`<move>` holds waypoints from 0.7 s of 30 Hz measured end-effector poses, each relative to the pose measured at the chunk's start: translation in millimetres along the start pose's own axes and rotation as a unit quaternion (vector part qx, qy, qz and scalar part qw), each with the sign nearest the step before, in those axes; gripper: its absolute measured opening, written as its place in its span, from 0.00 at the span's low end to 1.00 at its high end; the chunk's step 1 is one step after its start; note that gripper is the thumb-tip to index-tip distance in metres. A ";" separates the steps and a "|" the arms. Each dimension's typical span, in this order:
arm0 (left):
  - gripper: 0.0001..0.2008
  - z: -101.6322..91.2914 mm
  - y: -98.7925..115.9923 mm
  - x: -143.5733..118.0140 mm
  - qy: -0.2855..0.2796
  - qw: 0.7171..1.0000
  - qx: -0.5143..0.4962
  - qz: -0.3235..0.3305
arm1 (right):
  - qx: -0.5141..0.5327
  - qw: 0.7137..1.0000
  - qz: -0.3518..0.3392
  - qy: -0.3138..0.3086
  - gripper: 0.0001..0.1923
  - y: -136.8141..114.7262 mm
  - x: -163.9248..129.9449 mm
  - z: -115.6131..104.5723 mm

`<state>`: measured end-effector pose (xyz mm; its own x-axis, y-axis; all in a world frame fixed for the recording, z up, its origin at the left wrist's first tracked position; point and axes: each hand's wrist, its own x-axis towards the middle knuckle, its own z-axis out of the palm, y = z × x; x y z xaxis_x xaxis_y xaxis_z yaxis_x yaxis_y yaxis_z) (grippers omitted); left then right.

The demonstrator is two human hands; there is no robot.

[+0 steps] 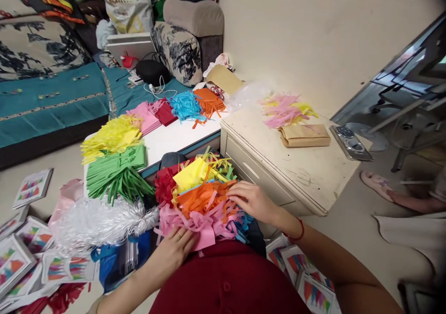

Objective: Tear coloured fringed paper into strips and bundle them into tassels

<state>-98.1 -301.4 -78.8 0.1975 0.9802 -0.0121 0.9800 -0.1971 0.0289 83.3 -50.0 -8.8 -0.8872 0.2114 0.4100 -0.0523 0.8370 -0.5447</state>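
A pile of fringed paper tassels lies on my lap. Pink fringed paper (205,240) is at the front, with orange fringed paper (200,199) behind it and a yellow piece (191,174) further back. Red fringe (165,184) shows at the pile's left, and blue strips (244,225) hang at its right. My left hand (179,244) is closed on the near edge of the pink paper; its thumb is hidden. At the right side, the slightly bent fingers of my right hand (251,200) reach over the orange and pink strips, apparently holding nothing.
Green (116,167), yellow (111,135), pink and blue (186,105) tassels sit on a white board. White shiny fringe (101,223) lies left. A cabinet (251,133) bears a folded brown paper (304,135) and a scale (351,142). Picture packets (69,266) cover the floor; another person's foot (376,186) shows right.
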 end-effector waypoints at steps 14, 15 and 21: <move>0.19 -56.3 14.8 43.0 -0.163 0.867 -0.469 0.032 | 0.047 0.995 -0.084 -0.013 0.16 -17.1 45.0 26.3; 0.19 -45.3 14.4 45.9 -0.170 0.873 -0.456 0.033 | 0.023 0.995 -0.087 -0.036 0.15 -15.2 51.5 35.0; 0.16 7.9 21.7 47.7 -0.109 0.929 -0.350 0.046 | -0.162 0.969 -0.080 -0.170 0.12 -6.0 84.3 69.0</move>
<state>-67.2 -259.0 -86.6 0.3552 0.9180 -0.1766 0.7171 -0.1464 0.6814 -22.8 -72.0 -21.5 -0.9823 -0.0663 0.1751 -0.1036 0.9715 -0.2131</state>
